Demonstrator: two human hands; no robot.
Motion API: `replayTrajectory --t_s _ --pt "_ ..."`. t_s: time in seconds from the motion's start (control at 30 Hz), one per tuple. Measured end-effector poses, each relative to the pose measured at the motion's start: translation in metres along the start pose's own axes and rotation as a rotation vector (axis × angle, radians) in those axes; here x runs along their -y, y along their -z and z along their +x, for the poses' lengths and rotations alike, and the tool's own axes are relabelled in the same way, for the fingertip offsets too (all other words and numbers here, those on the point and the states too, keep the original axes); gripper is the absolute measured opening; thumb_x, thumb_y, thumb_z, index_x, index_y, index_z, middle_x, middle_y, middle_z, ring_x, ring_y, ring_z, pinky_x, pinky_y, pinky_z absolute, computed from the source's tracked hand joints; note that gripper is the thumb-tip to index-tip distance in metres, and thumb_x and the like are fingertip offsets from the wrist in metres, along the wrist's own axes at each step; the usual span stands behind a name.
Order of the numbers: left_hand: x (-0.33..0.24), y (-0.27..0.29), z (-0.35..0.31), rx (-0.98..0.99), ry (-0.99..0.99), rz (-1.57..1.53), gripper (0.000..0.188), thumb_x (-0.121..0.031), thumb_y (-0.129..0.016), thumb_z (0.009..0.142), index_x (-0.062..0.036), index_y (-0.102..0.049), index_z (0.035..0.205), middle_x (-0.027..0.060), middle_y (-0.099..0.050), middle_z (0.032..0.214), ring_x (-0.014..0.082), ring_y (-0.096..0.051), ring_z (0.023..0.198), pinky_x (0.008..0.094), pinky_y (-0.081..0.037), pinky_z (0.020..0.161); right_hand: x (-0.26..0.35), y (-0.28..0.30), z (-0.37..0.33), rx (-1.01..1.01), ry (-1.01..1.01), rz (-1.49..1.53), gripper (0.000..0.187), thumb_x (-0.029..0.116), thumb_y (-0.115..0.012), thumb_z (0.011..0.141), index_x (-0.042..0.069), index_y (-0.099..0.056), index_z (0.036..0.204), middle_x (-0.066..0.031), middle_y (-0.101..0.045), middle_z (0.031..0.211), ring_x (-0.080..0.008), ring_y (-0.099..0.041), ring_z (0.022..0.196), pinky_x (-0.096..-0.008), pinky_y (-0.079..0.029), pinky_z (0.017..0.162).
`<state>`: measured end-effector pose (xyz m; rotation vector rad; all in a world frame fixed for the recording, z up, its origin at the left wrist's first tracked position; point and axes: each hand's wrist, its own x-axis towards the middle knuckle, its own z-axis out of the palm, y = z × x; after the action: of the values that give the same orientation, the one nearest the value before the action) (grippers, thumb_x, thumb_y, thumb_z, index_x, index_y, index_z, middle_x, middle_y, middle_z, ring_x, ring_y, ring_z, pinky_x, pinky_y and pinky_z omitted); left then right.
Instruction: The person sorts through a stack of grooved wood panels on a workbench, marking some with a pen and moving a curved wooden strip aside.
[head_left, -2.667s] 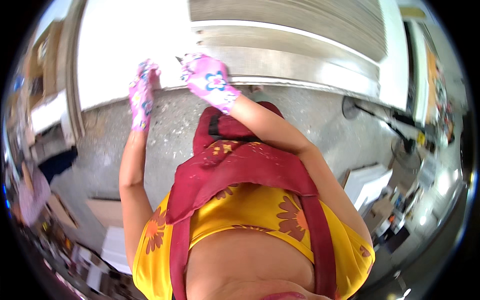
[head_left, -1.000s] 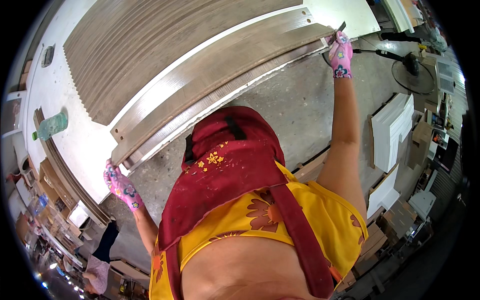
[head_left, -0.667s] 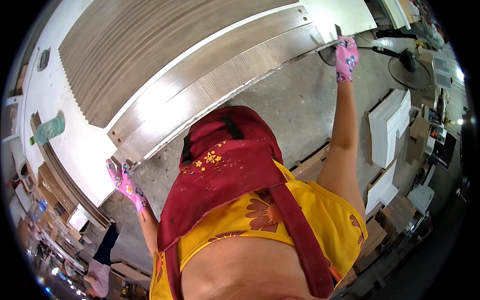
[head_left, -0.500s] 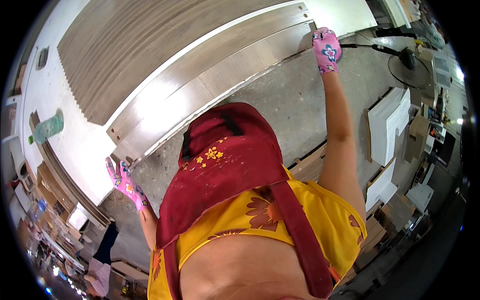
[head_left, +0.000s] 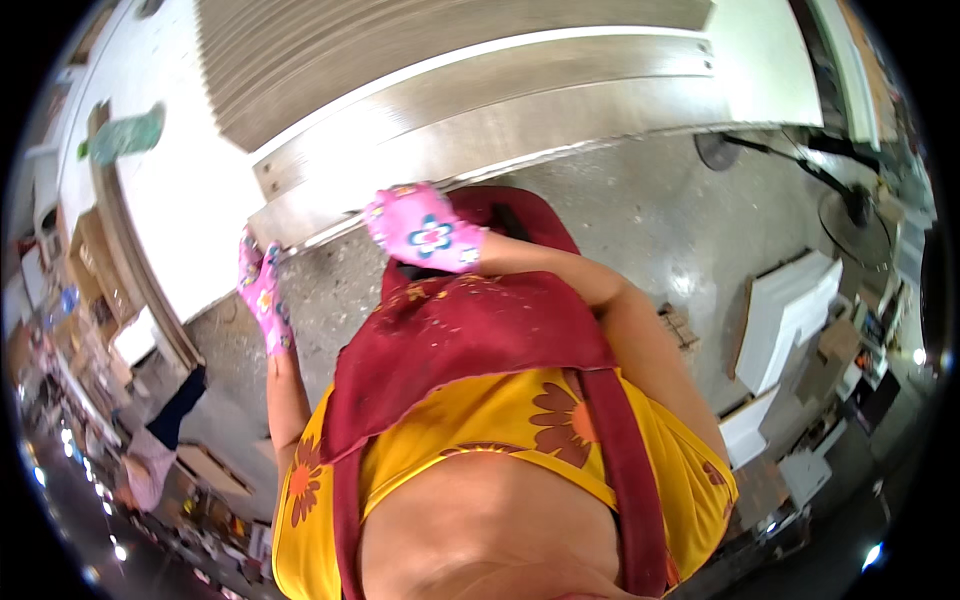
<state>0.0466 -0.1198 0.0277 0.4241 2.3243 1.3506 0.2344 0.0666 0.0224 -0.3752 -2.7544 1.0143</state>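
A long, narrow wood-grain board lies along the front edge of the white work table. Behind it rests a similar board with small holes at its ends. My left hand, in a pink flowered glove, is at the front board's left end. Its fingers are apart, the tips by the corner. Gloved alike, my right hand is curled at the board's front edge, left of the middle. A small dark bit shows by its fingertips; what it holds is hidden.
A tall stack of wood-grain boards fills the table's back. A green plastic bottle lies at the left. Right of the table stand a black fan and stacked white panels. Another person is at lower left.
My right hand has swept left along the front board from its right end to near its left end. My left hand stays by the left end. The view has shifted.
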Motion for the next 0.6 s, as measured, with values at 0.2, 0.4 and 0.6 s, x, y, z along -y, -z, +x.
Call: replayTrajectory --t_s 0.2,0.4,0.6 --pt "0.006 0.027 0.024 -0.059 -0.109 -0.078 0.035 -0.007 -0.052 0.086 -0.0005 -0.049 0.12 0.0104 -0.054 0.118 0.0179 -0.049 0.111 0.0293 -0.038 0.096 -0.106 0.095 -0.078 -0.826 -0.522 0.623 0.013 0.013 -0.055 0.078 0.006 -0.06 0.087 -0.0056 -0.059 0.08 -0.0152 -0.055 0.075 -0.0278 -0.045 0.069" --pt "-0.009 0.03 0.085 0.234 -0.066 -0.014 0.047 -0.022 -0.05 0.088 0.0006 -0.041 0.128 0.0129 -0.05 0.123 0.0205 -0.045 0.116 0.0316 -0.031 0.1 -0.233 0.221 -0.159 -1.008 -0.925 0.138 0.018 0.015 -0.062 0.078 0.003 -0.064 0.091 -0.0038 -0.061 0.073 -0.0114 -0.052 0.064 -0.0243 -0.042 0.06" --pt "-0.01 0.02 0.123 0.391 0.064 -0.018 0.05 -0.023 -0.049 0.089 0.0027 -0.035 0.13 0.0139 -0.047 0.125 0.0234 -0.048 0.113 0.0329 -0.038 0.095 -0.323 0.275 -0.145 -0.733 -1.021 0.08 0.025 0.022 -0.059 0.077 0.001 -0.065 0.089 -0.0084 -0.064 0.078 -0.016 -0.055 0.072 -0.0272 -0.043 0.069"
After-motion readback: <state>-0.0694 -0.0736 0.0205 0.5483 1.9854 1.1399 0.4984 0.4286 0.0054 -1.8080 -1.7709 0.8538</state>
